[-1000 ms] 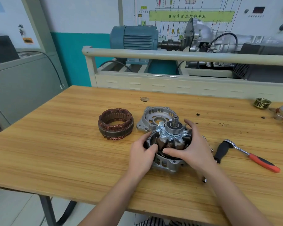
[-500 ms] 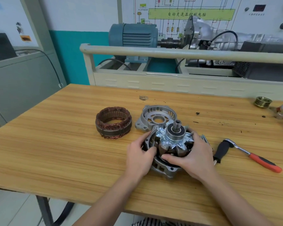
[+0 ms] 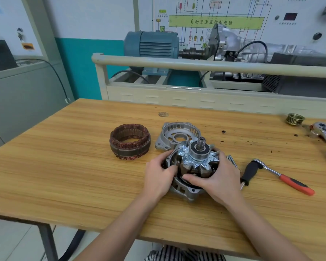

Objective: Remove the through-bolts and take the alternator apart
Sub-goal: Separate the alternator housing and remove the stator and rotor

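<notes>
Gripping the rotor (image 3: 196,162) from both sides here: left hand (image 3: 159,178) has its fingers curled onto the claw poles, right hand (image 3: 217,178) wraps the other side with the thumb across the front. The rotor sits shaft-up in the rear housing (image 3: 184,191) on the tabletop (image 3: 64,176), right under both hands. Other housing half (image 3: 174,135) lies just beyond the hands, stator (image 3: 130,141) beyond the left hand, ratchet (image 3: 279,175) out past the right one.
</notes>
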Demonstrator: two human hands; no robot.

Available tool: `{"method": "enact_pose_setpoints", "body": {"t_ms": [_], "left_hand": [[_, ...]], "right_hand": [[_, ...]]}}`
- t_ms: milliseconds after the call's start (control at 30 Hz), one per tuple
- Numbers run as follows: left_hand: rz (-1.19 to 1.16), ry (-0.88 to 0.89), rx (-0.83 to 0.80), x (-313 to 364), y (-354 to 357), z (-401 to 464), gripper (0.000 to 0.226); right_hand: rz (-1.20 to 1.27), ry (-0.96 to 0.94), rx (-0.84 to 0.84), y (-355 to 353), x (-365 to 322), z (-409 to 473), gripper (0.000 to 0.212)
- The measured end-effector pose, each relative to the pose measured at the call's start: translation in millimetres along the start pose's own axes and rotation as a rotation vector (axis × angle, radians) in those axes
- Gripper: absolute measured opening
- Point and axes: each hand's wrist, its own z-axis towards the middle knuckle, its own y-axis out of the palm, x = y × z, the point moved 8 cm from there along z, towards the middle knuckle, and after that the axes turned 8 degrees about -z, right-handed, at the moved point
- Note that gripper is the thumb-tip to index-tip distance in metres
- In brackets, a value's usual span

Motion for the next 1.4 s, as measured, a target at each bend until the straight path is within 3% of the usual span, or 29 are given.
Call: {"method": "enact_pose_setpoints", "body": {"t_ms": [167, 233, 333, 433, 533, 667, 800, 867, 933, 1000, 1167, 1400], "left_hand": [[-0.016, 0.005, -0.02, 4.6, 1.5, -2.2, 0.064], [-0.027, -0.005, -0.028, 5.3, 2.3, -1.9, 0.065], [-0.088, -0.045, -0.026, 1.5, 1.8, 3.3, 0.056], [-0.123, -0.066, -0.02, -2.1, 0.1, 6.8, 0.051], [-0.104, -0.071, -0.057, -3.7, -0.2, 8.0, 0.046], [-0.136, -0.09, -0.031, -3.1, -0.4, 12.3, 0.023], [0.082, -0.148, 0.087, -10.1, -3.7, 16.7, 0.025], [0.107, -0.161, 0.103, -13.2, -4.9, 18.5, 0.023], [0.101, -0.14, 0.127, -14.3, -7.6, 21.8, 0.021], [0.066, -0.121, 0.153, -14.8, -8.8, 25.0, 0.018], [0.031, -0.065, 0.202, -10.7, -9.1, 28.1, 0.013], [0.04, -0.015, 0.184, -8.1, -9.5, 27.2, 0.013]], "right_hand": [[0.039, -0.011, -0.056, 2.0, 8.2, -1.3, 0.125], [0.217, -0.032, -0.175, 5.3, 15.4, 3.2, 0.114], [0.695, 0.115, -0.231, 6.0, 36.4, 15.1, 0.038], [0.769, 0.224, -0.165, 14.6, 45.1, 23.4, 0.055], [0.718, 0.284, -0.172, 26.1, 43.7, 27.0, 0.045], [0.818, 0.293, -0.209, 26.1, 42.7, 33.3, 0.048], [0.859, 0.283, -0.193, 27.3, 40.1, 34.8, 0.039], [0.887, 0.336, -0.12, 26.7, 43.2, 35.2, 0.035], [0.921, 0.401, -0.043, 28.2, 49.6, 33.7, 0.014], [0.943, 0.448, -0.013, 29.6, 54.0, 31.0, 0.007], [1.036, 0.315, -0.04, 19.9, 40.2, 36.3, 0.037], [1.048, 0.242, -0.038, 17.8, 32.8, 32.7, 0.029]]}}
